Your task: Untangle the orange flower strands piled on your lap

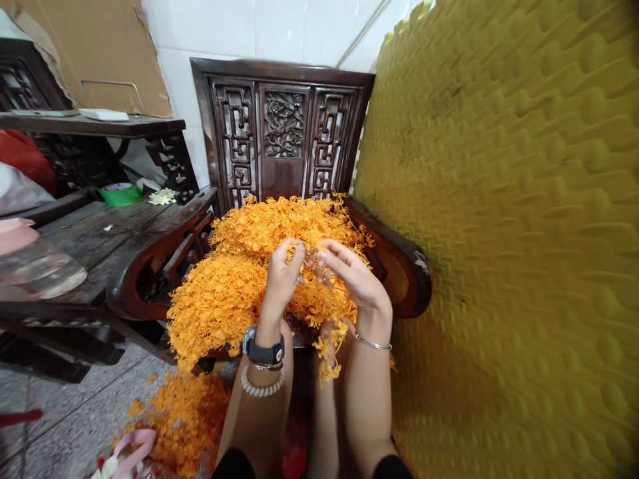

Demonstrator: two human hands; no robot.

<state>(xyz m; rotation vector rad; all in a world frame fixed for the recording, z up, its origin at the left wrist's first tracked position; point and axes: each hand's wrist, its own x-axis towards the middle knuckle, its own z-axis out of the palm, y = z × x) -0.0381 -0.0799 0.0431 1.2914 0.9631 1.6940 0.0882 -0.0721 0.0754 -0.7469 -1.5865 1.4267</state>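
A big heap of small orange artificial flowers (pixel 249 266) covers the seat of a dark carved wooden chair (pixel 282 126). My left hand (pixel 283 274) and my right hand (pixel 349 273) are raised over the heap, fingertips meeting. Both pinch a small orange flower piece (pixel 310 256) between them. A strand of orange flowers (pixel 330 349) hangs below my right wrist. My left wrist carries a dark watch and a bead bracelet; a thin bangle is on my right wrist.
A tall yellow foam sheet (pixel 514 233) with a bumpy surface stands right of the chair. A dark wooden table (pixel 100 233) at left holds a green tape roll (pixel 120 193) and a plastic container (pixel 34 266). More orange flowers (pixel 184 416) lie on the tiled floor.
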